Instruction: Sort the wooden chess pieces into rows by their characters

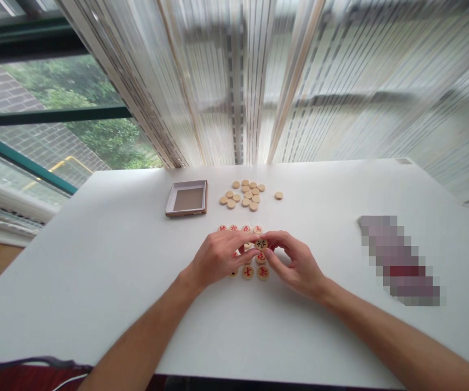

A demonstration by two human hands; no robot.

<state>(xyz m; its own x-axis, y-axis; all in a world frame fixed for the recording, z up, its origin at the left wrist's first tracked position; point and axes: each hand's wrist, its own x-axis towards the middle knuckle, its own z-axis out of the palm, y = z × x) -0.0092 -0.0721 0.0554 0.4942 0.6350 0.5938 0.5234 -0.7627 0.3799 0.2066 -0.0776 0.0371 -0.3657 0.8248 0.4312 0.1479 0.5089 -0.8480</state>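
Note:
A round wooden Chinese chess piece with a black character sits between the fingertips of both my hands. From its left side my left hand pinches it with thumb and forefinger, and my right hand closes on it from the right. Beneath and around them lie face-up pieces in rows, among them a red-marked piece at the back and another red piece at the front right. A black-marked piece shows through the gap of my left fingers. My left hand covers part of the rows.
Behind the rows lies a loose group of blank-side-up pieces, with a single piece apart to the right. An open shallow box stands at the back left. A pixelated object lies on the white table at right. Curtains hang behind.

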